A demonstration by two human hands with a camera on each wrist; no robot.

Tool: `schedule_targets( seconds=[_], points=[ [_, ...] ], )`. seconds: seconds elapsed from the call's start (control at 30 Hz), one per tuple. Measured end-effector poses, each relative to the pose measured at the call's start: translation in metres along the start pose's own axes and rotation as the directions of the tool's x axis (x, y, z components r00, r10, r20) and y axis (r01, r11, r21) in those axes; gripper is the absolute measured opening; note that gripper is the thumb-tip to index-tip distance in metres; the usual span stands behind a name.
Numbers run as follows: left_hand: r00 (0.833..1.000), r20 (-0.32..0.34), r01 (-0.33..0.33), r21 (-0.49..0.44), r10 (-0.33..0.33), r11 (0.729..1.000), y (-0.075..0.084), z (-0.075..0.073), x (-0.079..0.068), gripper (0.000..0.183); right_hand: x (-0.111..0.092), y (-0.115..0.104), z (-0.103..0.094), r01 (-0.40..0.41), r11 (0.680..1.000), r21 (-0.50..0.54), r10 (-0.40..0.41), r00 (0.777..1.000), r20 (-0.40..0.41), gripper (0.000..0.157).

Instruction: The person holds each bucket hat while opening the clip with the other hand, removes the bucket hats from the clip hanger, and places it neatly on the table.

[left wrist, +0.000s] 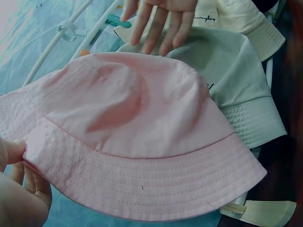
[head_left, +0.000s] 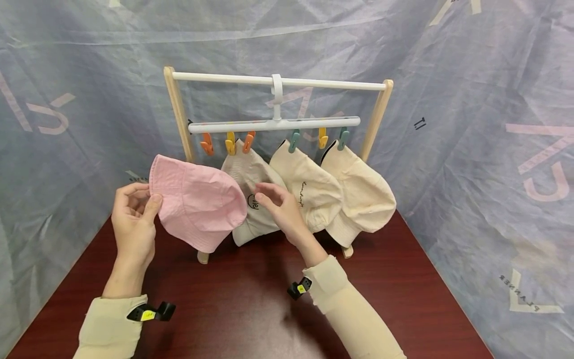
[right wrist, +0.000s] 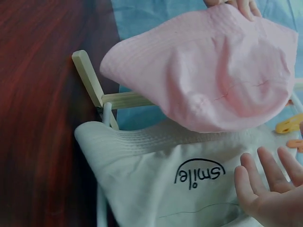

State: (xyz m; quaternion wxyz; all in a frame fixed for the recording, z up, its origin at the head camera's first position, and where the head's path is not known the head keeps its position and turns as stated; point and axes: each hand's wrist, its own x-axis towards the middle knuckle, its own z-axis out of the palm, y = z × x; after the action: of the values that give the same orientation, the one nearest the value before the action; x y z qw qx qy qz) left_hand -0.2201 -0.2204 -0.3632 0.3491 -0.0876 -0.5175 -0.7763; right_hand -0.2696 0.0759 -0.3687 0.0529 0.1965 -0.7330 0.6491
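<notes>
My left hand (head_left: 134, 224) pinches the edge of a pink bucket hat (head_left: 199, 199) between thumb and fingers, holding it up in front of the rack's left side. In the left wrist view, the hat's stitched brim (left wrist: 151, 184) faces the camera. My right hand (head_left: 286, 212) holds nothing. Its fingers are spread and relaxed in front of a pale grey bucket hat (right wrist: 189, 189) with dark "smile" lettering. That hat hangs from an orange clip (head_left: 248, 142) on a white hanger (head_left: 233, 127). To its left, another orange clip (head_left: 207, 144) and a yellow clip (head_left: 230, 143) hang beside the pink hat's top.
The hanger hooks over the white bar of a wooden-sided rack (head_left: 378, 117). Two cream bucket hats, one with script (head_left: 309, 189) and one plain (head_left: 363, 189), hang from green clips (head_left: 294, 141) at right. Below is a dark red table (head_left: 233, 304); grey fabric (head_left: 471, 174) surrounds it.
</notes>
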Motion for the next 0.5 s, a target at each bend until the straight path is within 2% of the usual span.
schedule_targets(
  seconds=[0.13, 0.5],
  points=[
    [1.000, -0.008, 0.000, -0.014, 0.000, 1.000, 0.000, 0.001, -0.001, 0.029, -0.006, 0.010, 0.003, -0.011, 1.000, 0.022, 0.011, 1.000, -0.015, 0.041],
    [0.999, -0.032, 0.002, -0.041, -0.003, 0.999, -0.001, 0.002, -0.005, 0.028, -0.021, 0.033, 0.013, -0.057, 0.995, 0.078, 0.056, 0.998, 0.015, 0.047]
  ],
)
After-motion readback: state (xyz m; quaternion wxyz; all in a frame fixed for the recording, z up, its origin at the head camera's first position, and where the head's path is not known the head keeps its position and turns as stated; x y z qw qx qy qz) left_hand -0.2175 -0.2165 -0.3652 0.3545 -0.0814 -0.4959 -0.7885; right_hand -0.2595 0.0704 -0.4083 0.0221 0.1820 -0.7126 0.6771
